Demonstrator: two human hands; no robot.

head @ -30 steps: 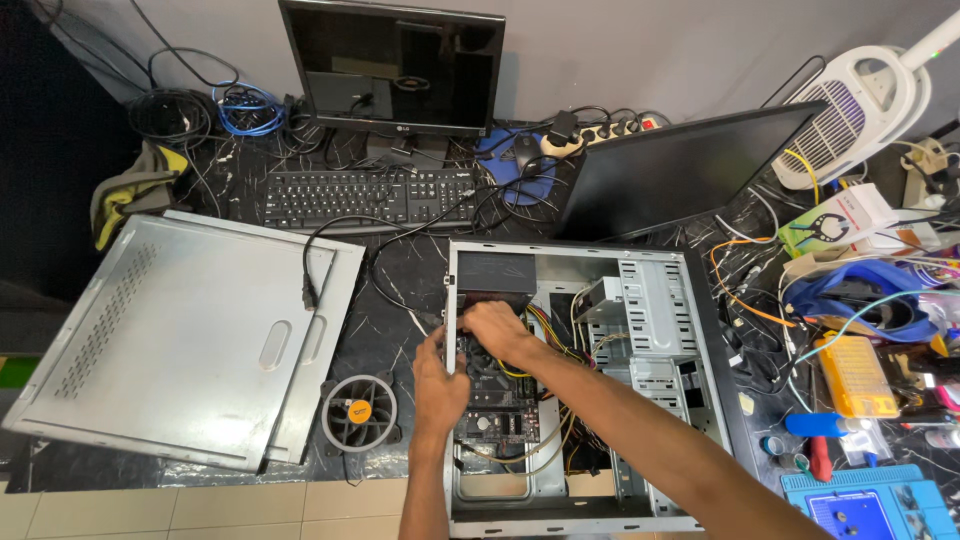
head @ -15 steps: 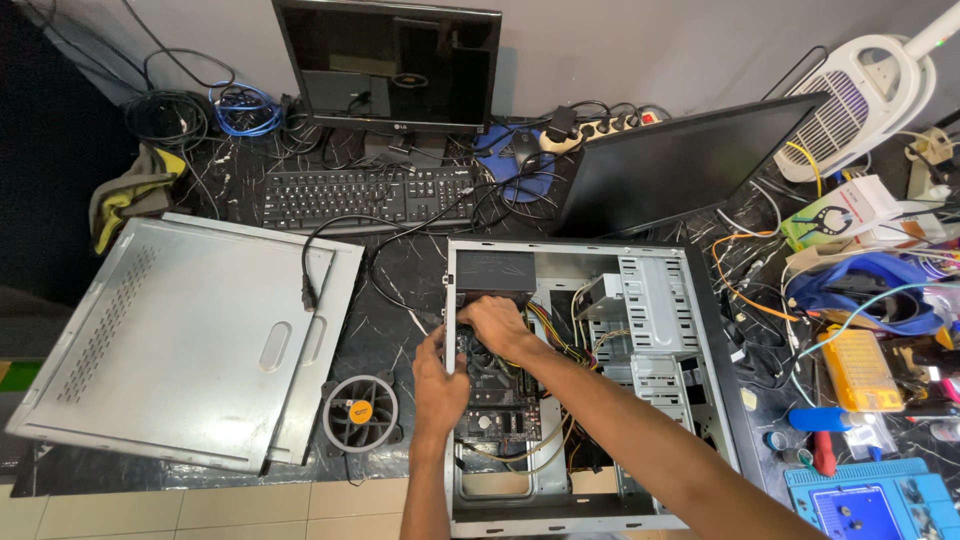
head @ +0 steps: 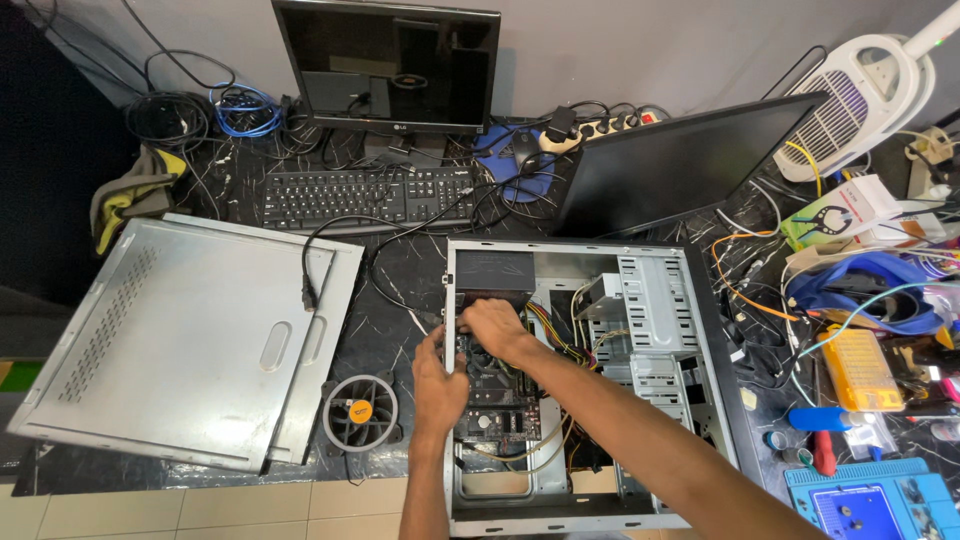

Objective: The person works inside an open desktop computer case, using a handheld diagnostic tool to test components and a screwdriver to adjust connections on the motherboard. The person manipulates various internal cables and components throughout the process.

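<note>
Fingers of the right hand [head: 492,325] curl down over a part on the motherboard [head: 497,395], just below the black power supply [head: 494,272] in the far-left corner of the open computer case [head: 700,350]; whether that grip is clenched on the part or only pressing it cannot be told. Just left of it, the left hand [head: 438,385] rests on the case's left edge with fingers bent over the rim, touching the metal wall; its grip looks loosely closed on that rim. Coloured cable bundles [head: 555,335] run to the right of the hands toward the grey drive cage [head: 645,300].

The case lies on its side on the dark marbled surface [head: 390,300]. Left of it sits a round case fan [head: 360,412] with an orange hub, and farther left the removed grey side panel [head: 190,340]. At the far side stand a black keyboard [head: 365,197], an upright monitor [head: 390,65], and a second monitor [head: 680,165] tilted on the right. A blue repair mat [head: 870,500] and an orange screwdriver set [head: 860,368] lie near right.
</note>
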